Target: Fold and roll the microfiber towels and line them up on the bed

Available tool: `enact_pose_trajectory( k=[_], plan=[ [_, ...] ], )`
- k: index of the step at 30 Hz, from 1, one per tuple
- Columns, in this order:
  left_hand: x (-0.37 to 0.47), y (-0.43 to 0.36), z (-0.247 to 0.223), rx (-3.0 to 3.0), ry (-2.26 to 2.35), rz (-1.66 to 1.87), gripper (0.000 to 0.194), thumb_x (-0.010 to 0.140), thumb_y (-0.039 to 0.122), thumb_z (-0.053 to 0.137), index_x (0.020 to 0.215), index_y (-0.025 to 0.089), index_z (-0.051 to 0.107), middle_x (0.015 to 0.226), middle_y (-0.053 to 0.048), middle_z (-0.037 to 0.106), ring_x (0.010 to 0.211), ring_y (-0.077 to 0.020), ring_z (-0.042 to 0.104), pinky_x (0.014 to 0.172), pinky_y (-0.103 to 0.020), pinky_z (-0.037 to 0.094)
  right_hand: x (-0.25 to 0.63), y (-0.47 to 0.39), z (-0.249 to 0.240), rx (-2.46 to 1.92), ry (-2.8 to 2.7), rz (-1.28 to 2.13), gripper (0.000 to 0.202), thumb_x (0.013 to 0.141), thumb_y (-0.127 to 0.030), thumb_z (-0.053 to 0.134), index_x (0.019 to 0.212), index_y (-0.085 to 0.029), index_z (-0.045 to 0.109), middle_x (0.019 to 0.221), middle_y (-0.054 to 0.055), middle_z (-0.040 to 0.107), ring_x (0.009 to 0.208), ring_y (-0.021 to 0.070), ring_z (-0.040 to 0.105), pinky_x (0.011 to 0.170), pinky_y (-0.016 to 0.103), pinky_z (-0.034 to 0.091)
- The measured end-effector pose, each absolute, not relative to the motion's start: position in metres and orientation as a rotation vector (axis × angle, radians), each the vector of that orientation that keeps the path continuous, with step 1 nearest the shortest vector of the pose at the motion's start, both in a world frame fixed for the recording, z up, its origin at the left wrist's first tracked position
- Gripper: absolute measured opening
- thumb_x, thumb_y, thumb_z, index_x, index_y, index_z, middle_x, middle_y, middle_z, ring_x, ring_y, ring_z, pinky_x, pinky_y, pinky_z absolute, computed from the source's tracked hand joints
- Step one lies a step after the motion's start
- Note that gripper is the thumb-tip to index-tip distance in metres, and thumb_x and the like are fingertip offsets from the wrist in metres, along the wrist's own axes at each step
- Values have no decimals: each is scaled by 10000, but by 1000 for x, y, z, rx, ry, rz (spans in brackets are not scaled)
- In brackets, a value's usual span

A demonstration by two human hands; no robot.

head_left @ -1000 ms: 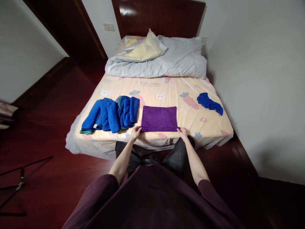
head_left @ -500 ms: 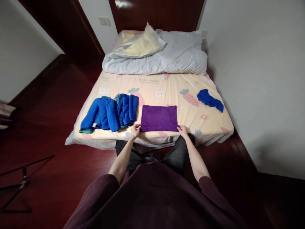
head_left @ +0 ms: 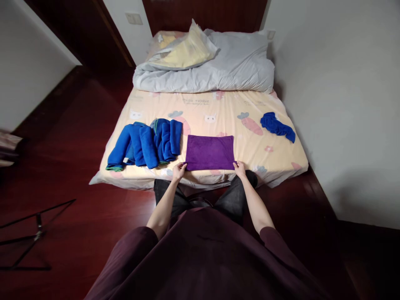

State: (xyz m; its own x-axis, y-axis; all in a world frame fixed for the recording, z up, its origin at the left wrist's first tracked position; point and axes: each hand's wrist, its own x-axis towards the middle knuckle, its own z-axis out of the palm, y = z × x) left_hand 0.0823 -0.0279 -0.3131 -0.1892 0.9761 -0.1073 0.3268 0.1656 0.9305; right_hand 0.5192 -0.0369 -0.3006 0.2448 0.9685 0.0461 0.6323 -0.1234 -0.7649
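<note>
A purple towel (head_left: 210,152) lies flat as a rectangle near the front edge of the bed. My left hand (head_left: 179,171) pinches its near left corner, and my right hand (head_left: 239,169) pinches the near right corner. Left of the towel sit several rolled blue towels (head_left: 147,146) with green edging, side by side and partly overlapping. Off to the right, a crumpled blue cloth (head_left: 277,126) rests by itself, touched by neither hand.
The bed (head_left: 225,110) has a pale sheet printed with carrots. A grey quilt (head_left: 240,62) and a yellow pillow (head_left: 187,52) are heaped at the headboard. Black stand legs (head_left: 38,235) stand on the dark red floor at left. A white wall runs along the right.
The view has shifted slightly, so the bed sits a little higher in the picture. Both hands keep their pinch on the purple towel's near corners, and the towel looks much the same.
</note>
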Motion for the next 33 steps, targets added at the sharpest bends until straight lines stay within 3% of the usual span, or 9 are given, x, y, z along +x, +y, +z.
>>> enact_pose_trajectory(
  k=[8,18,24,29,33],
  plan=[
    [89,-40,-325,1112,1741,1055,367,857,493,675,913,144,774,898,-122,796,927,-285,762,837,-371,614,512,-47,-298,-1943,-1387,583,231,901,-390,580,940,-202,708,944,143,760,927,281,702,950,423,558],
    [94,-41,-315,1194,1944,1012,443,868,554,660,935,138,794,869,-144,787,872,-307,748,863,-398,581,507,-49,-299,-2014,-1367,505,226,912,-345,584,929,-186,743,910,148,765,918,299,704,965,416,551],
    [86,-36,-318,1203,2001,946,423,829,572,710,886,161,795,851,-144,787,876,-329,748,869,-409,559,503,-48,-298,-2080,-1344,508,234,909,-306,577,962,-158,750,983,190,764,983,343,711,1027,483,525],
    [89,-31,-314,1299,2035,892,368,852,549,695,834,186,752,781,-118,766,820,-301,737,828,-378,554,497,-48,-295,-2100,-1320,495,208,908,-273,583,965,-158,747,964,186,757,960,315,707,1001,436,545],
    [94,-39,-300,1513,2059,873,308,920,472,653,1060,205,720,959,-105,783,929,-282,742,902,-395,565,493,-56,-282,-2120,-1339,418,296,926,-275,572,1146,-140,717,1118,184,732,1014,296,697,967,425,567]
  ],
)
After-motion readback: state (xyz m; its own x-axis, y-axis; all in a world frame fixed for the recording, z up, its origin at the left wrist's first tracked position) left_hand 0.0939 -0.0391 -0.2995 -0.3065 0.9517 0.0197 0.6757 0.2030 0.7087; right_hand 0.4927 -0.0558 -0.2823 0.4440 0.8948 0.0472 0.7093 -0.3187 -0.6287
